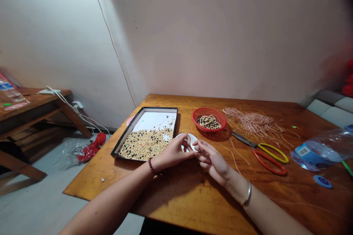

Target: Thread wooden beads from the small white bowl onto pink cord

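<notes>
My left hand and my right hand meet over the table, thumbs and fingertips pinched together at one spot. Whatever lies between the fingers is too small to make out. Just behind them is a small white dish, partly covered by my left hand. To the left lies a black-rimmed tray with a white bottom, holding many pale and dark beads. A red plastic basket with strung beads stands beyond my hands.
Scissors with yellow and red handles lie right of my hands. Behind them spreads a tangle of pinkish cord. A plastic bottle lies at the right, near a blue cap. The wooden table ends at the left.
</notes>
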`<control>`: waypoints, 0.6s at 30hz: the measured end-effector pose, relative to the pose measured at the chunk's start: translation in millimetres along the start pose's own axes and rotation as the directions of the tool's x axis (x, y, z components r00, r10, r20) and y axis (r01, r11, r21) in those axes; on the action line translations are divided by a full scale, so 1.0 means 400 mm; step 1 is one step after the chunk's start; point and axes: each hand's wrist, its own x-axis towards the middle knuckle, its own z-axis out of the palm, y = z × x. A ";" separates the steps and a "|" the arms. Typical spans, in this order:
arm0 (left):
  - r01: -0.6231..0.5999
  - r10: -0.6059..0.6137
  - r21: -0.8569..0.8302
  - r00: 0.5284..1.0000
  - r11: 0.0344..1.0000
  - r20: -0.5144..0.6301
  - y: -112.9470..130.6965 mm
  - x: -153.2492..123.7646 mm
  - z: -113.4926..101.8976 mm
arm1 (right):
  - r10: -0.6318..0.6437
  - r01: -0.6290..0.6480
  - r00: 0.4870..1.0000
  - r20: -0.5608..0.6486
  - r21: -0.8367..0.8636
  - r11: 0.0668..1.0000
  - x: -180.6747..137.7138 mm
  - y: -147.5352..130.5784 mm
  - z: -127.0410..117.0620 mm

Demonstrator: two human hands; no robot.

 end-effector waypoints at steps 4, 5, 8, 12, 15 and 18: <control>-0.034 0.036 0.136 0.999 0.990 -0.014 0.001 0.000 -0.007 | -0.012 0.012 1.000 0.000 0.008 1.000 0.000 -0.001 -0.002; -0.049 0.055 0.195 0.998 0.980 -0.023 0.000 0.000 -0.009 | -0.014 0.014 1.000 -0.008 0.006 1.000 0.001 0.000 -0.002; -0.111 0.143 0.443 0.989 0.889 -0.039 -0.004 -0.002 -0.013 | -0.054 0.053 0.997 -0.057 -0.018 0.998 0.008 0.006 -0.005; -0.197 0.246 0.729 0.968 0.655 0.040 -0.005 -0.006 -0.018 | -0.144 0.136 0.979 -0.146 -0.064 0.989 0.024 0.015 -0.016; -0.240 0.270 0.762 0.959 0.601 0.089 -0.004 -0.006 -0.020 | -0.175 0.167 0.971 -0.163 -0.060 0.984 0.033 0.016 -0.027; -0.282 0.287 0.764 0.949 0.580 0.132 -0.003 -0.005 -0.023 | -0.189 0.189 0.970 -0.151 -0.009 0.982 0.035 0.008 -0.033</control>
